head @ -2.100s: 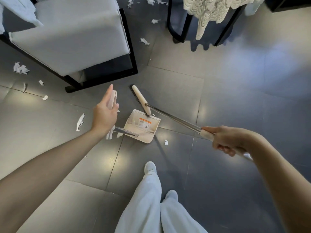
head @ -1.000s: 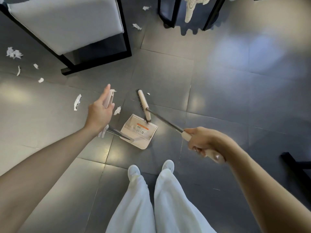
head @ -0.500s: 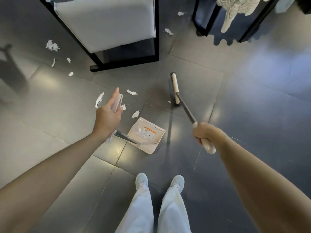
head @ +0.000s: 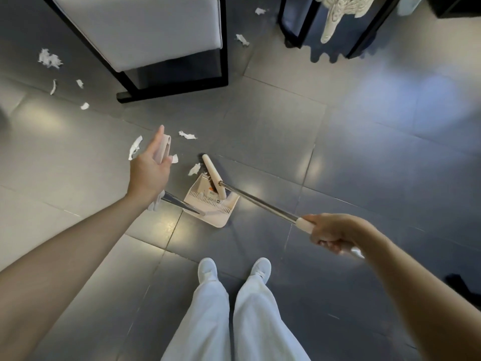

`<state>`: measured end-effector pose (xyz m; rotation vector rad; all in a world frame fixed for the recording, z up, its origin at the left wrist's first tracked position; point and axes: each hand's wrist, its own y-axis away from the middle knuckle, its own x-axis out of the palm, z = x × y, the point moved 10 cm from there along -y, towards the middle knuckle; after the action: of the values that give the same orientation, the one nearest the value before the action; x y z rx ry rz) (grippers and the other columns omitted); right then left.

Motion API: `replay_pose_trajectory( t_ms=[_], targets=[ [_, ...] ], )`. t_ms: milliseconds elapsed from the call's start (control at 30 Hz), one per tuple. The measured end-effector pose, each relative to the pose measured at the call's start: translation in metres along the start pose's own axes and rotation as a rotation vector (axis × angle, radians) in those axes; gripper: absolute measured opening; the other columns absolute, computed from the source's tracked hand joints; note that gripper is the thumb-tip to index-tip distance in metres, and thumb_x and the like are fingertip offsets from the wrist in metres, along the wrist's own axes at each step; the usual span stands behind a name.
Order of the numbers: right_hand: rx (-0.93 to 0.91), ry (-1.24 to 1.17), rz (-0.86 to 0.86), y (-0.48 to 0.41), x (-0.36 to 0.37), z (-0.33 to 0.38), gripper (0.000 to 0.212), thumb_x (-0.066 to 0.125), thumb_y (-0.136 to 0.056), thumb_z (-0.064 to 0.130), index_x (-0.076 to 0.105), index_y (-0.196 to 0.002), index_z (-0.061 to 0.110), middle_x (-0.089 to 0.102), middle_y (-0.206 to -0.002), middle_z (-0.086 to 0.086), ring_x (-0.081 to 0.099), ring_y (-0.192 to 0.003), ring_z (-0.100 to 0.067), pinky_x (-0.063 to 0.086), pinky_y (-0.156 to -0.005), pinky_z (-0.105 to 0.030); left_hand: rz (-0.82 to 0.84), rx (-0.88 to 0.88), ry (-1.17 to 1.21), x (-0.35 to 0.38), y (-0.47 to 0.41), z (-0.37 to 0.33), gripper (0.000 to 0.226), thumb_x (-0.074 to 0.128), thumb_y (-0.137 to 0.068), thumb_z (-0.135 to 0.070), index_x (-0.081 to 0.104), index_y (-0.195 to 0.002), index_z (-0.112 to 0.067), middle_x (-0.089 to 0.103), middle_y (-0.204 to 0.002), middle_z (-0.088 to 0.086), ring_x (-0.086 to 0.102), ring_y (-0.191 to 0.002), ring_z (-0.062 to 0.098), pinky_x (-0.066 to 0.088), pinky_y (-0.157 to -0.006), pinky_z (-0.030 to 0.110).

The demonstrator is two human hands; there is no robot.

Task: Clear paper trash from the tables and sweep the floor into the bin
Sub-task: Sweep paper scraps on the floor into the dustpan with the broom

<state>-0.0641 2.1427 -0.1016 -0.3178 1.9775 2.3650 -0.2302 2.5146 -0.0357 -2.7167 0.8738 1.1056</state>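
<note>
paper scraps (head: 49,58) litter the grey tiled floor (head: 364,165), thickest toward its left edge beside a black-framed chair (head: 156,35), with a few more near the top edge and several strips around the middle. the left hand (head: 149,170) holds the upright handle (head: 164,148) of a dustpan (head: 213,209), forefinger stretched along it and the other fingers loosely wrapped. the dustpan sits flat on the floor ahead of the person's white shoes (head: 207,269). the broom (head: 257,202) lies with its head across the pan's mouth, one torn strip (head: 194,169) just beside the bristles. the right hand (head: 335,233) is clenched round the pale grip at the upper end of the broom's steel shaft. the scraps look feather-light and limp, likely to skate over the glossy tile or lift on a quick stroke, so short, low pulls of the bristles should gather them better than fingers. the broom looks light and stiff, best steered from that pale grip, with the pan's lip kept pressed to the floor so thin strips do not slide under it.
</note>
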Motion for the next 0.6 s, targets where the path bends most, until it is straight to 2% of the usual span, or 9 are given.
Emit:
replay_pose_trajectory(
  t_ms=[133, 267, 300, 367, 433, 467, 533, 600],
  targets=[
    [-0.020, -0.044, -0.034, 0.023, -0.018, -0.001, 0.058, 0.044, -0.082, -0.008, 0.051, -0.125, 0.031, 0.041, -0.047, -0.004, 0.034, -0.033, -0.012, 0.033, -0.036, -0.018, -0.001, -0.023, 0.042, -0.006, 0.010, 0.005, 0.061, 0.053, -0.095, -0.014, 0.031, -0.147, -0.038, 0.047, -0.134, -0.013, 0.059, -0.108, 0.035, 0.052, -0.091, 0.048],
    [-0.038, -0.064, -0.142, 0.032, -0.039, 0.016, 0.072, 0.045, -0.082, -0.008, 0.043, -0.138, 0.038, 0.044, -0.040, -0.002, 0.035, -0.032, -0.013, 0.034, -0.035, -0.018, -0.024, -0.036, 0.053, -0.017, 0.023, 0.013, 0.061, 0.053, -0.095, -0.014, 0.031, -0.146, -0.039, 0.050, -0.129, -0.013, 0.061, -0.101, 0.030, 0.053, -0.090, 0.043],
    [-0.053, -0.072, -0.171, 0.032, -0.044, 0.023, 0.074, 0.045, -0.083, -0.008, 0.041, -0.141, 0.037, 0.044, -0.041, -0.003, 0.036, -0.031, -0.013, 0.034, -0.035, -0.018, -0.036, -0.027, 0.047, -0.023, 0.027, 0.017, 0.061, 0.053, -0.095, -0.015, 0.031, -0.146, -0.039, 0.050, -0.126, -0.015, 0.060, -0.099, 0.025, 0.052, -0.091, 0.038],
    [-0.092, -0.071, -0.212, 0.030, -0.050, 0.042, 0.067, 0.045, -0.083, -0.009, 0.045, -0.139, 0.029, 0.043, -0.044, -0.007, 0.035, -0.029, -0.013, 0.033, -0.034, -0.018, -0.065, -0.011, 0.033, -0.038, 0.036, 0.027, 0.061, 0.054, -0.095, -0.015, 0.031, -0.146, -0.039, 0.046, -0.123, -0.022, 0.056, -0.099, 0.011, 0.046, -0.088, 0.018],
    [-0.122, -0.013, -0.267, 0.025, -0.053, 0.067, 0.058, 0.045, -0.083, -0.009, 0.049, -0.134, 0.018, 0.043, -0.049, -0.009, 0.036, -0.029, -0.015, 0.033, -0.035, -0.018, -0.096, -0.023, 0.037, -0.056, 0.045, 0.042, 0.061, 0.054, -0.094, -0.015, 0.033, -0.145, -0.041, 0.044, -0.118, -0.032, 0.052, -0.092, -0.003, 0.034, -0.076, -0.001],
    [-0.133, 0.064, -0.301, 0.021, -0.054, 0.083, 0.055, 0.045, -0.082, -0.008, 0.048, -0.133, 0.013, 0.046, -0.051, -0.011, 0.040, -0.033, -0.019, 0.037, -0.038, -0.022, -0.106, -0.038, 0.045, -0.065, 0.050, 0.050, 0.061, 0.055, -0.094, -0.016, 0.033, -0.144, -0.044, 0.044, -0.114, -0.039, 0.050, -0.088, -0.007, 0.031, -0.072, -0.005],
    [-0.137, 0.229, -0.358, 0.010, -0.052, 0.116, 0.051, 0.048, -0.080, -0.008, 0.048, -0.130, 0.002, 0.053, -0.057, -0.015, 0.052, -0.050, -0.028, 0.049, -0.054, -0.034, -0.119, -0.087, 0.064, -0.083, 0.059, 0.069, 0.061, 0.056, -0.094, -0.016, 0.033, -0.140, -0.051, 0.043, -0.104, -0.051, 0.052, -0.090, -0.007, 0.039, -0.079, 0.003],
    [-0.123, 0.356, -0.397, 0.000, -0.044, 0.146, 0.040, 0.053, -0.079, -0.009, 0.054, -0.118, -0.005, 0.057, -0.062, -0.013, 0.060, -0.069, -0.033, 0.053, -0.067, -0.037, -0.127, -0.133, 0.087, -0.098, 0.068, 0.088, 0.063, 0.057, -0.094, -0.014, 0.035, -0.136, -0.056, 0.042, -0.110, -0.053, 0.056, -0.107, -0.002, 0.048, -0.094, 0.028]
  ],
)
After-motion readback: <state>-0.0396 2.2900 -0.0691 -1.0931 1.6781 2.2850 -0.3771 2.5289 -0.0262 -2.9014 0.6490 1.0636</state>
